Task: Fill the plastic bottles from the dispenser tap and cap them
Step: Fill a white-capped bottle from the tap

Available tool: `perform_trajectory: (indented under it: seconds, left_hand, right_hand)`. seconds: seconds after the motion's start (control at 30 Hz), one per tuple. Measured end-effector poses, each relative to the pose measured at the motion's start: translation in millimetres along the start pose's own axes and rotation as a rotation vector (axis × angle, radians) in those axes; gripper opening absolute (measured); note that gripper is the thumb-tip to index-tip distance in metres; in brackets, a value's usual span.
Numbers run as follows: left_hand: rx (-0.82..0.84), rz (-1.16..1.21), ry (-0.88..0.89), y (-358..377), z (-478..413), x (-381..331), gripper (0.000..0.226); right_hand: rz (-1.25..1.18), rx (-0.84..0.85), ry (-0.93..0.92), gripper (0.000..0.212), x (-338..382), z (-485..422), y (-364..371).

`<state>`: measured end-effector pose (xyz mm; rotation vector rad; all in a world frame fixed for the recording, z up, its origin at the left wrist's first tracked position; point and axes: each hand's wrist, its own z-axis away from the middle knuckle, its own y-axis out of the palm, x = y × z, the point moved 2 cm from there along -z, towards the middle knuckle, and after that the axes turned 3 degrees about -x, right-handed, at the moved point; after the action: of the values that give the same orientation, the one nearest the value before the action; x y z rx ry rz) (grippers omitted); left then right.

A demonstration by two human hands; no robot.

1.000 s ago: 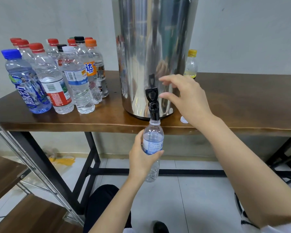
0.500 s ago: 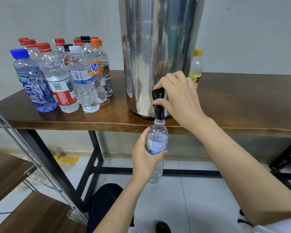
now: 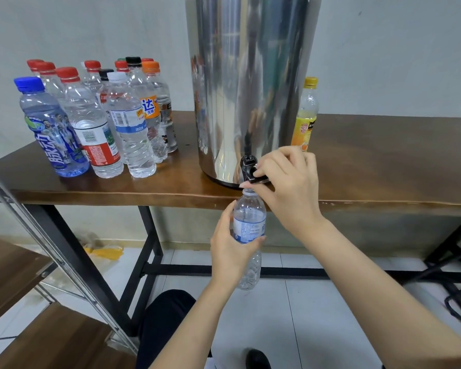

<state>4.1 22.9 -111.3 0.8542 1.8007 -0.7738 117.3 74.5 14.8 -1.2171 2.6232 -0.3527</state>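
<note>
Left hand (image 3: 230, 251) grips the uncapped bottle (image 3: 248, 230) under the tap (image 3: 248, 170) (right hand (image 3: 288, 187) fingers pinch its lever).

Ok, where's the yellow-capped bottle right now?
In the head view, the yellow-capped bottle stands on the table just right of the steel dispenser, behind the right hand at the tap.

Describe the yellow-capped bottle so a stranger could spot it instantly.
Start at the tall steel dispenser on the wooden table. Just right of it, partly behind, stands one lone bottle. Unlike the clustered bottles at the left, it has a yellow cap and orange-yellow label.
</note>
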Motion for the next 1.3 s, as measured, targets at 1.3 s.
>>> perform_trajectory:
  seconds: [1.3]
  left_hand:
    - [-0.042,0.104,-0.053,6,5,5,0.093]
  right_hand:
    - [-0.467,-0.118,0.52,0.018,-22,26,20]
